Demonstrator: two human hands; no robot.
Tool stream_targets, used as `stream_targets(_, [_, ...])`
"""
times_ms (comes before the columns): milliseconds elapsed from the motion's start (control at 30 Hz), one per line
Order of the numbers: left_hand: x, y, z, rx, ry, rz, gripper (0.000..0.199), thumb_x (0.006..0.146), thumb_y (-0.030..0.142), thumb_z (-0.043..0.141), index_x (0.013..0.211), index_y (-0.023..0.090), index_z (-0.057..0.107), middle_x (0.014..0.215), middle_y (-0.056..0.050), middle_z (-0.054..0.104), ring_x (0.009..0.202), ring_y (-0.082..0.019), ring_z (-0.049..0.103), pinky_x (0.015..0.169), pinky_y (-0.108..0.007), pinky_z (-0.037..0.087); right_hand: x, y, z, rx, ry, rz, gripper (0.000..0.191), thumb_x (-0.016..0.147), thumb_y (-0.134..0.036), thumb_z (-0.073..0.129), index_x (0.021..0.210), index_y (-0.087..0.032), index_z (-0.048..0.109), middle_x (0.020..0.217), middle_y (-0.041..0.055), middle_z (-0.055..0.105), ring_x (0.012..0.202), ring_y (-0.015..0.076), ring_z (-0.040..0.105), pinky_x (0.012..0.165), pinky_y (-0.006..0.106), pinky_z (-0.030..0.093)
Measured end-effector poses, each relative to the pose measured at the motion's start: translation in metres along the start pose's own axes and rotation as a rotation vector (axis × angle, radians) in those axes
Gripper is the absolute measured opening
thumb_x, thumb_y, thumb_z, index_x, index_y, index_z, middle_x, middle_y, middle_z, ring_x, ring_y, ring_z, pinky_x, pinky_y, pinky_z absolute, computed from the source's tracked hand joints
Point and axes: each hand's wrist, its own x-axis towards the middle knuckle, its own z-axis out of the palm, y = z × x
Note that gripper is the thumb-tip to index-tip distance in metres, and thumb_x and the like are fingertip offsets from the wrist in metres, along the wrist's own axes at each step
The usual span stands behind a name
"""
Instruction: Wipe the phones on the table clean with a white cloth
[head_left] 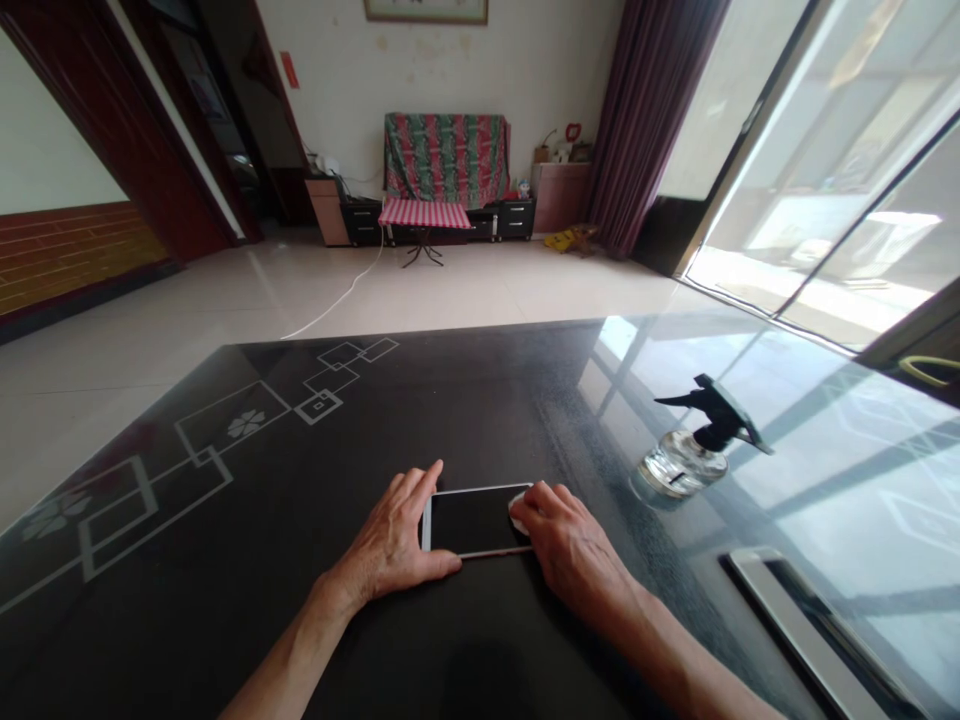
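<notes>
A phone (472, 520) with a dark screen and a pale frame lies flat on the dark glossy table (300, 600). My left hand (405, 530) grips its left end, thumb along the near edge and fingers at the far edge. At the phone's right end, my right hand (559, 530) pinches a small white cloth or tissue (517, 513) against the screen. Most of that white piece is hidden under my fingers.
A clear spray bottle (682, 462) with a black trigger head stands to the right. Nearer on the right lies a silver and black flat object (810, 630). Beyond the table are a small checked table (425, 214) and a cloth-draped item (448, 155).
</notes>
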Motion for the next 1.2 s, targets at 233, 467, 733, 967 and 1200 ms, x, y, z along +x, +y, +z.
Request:
stream_targets(233, [0.0,-0.001,0.001,-0.007,0.019,0.019,0.104,0.061,0.043,0.076,0.147,0.024,0.023,0.118,-0.008,0.049,0.109,-0.03,0.048,0.098,-0.048,0.041,0.011,0.001,0.004,-0.017,-0.002,0.044,0.022,0.09,-0.012,0.042,0.092,-0.021,0.062,0.095,0.0056,0.053,0.081,0.0171,0.046,0.077,0.027,0.037])
stream_targets(467, [0.0,0.0,0.0,-0.007,0.023,0.002,0.104,0.059,0.039,0.077,0.147,0.021,0.024,0.117,-0.008,0.049,0.108,-0.029,0.048,0.098,-0.046,0.041,0.006,-0.001,0.004,0.032,-0.001,-0.03,0.023,0.09,-0.01,0.041,0.092,-0.021,0.061,0.095,0.0048,0.053,0.083,0.017,0.046,0.078,0.027,0.037])
stream_targets(733, [0.001,0.001,0.0,-0.005,0.007,-0.001,0.106,0.058,0.04,0.078,0.147,0.022,0.022,0.118,-0.008,0.049,0.11,-0.029,0.049,0.1,-0.048,0.039,0.032,-0.009,0.009,-0.003,0.001,-0.034,0.021,0.09,-0.013,0.044,0.094,-0.021,0.063,0.096,0.0057,0.054,0.083,0.0172,0.046,0.078,0.028,0.038])
stream_targets(967, [0.001,0.001,0.0,0.003,0.013,-0.011,0.108,0.057,0.041,0.079,0.147,0.021,0.024,0.119,-0.009,0.049,0.111,-0.03,0.048,0.102,-0.048,0.038,0.006,-0.018,0.012,0.086,-0.004,-0.122,0.023,0.09,-0.011,0.043,0.095,-0.022,0.062,0.097,0.0049,0.055,0.085,0.0176,0.047,0.08,0.029,0.039])
stream_targets(1200, [0.001,0.001,-0.004,-0.023,-0.015,0.0,0.109,0.058,0.044,0.078,0.148,0.022,0.021,0.123,-0.01,0.048,0.114,-0.031,0.047,0.103,-0.049,0.035,0.015,-0.013,0.013,0.123,0.009,-0.134,0.026,0.093,-0.013,0.041,0.099,-0.023,0.064,0.095,0.0048,0.056,0.085,0.0172,0.048,0.081,0.029,0.04])
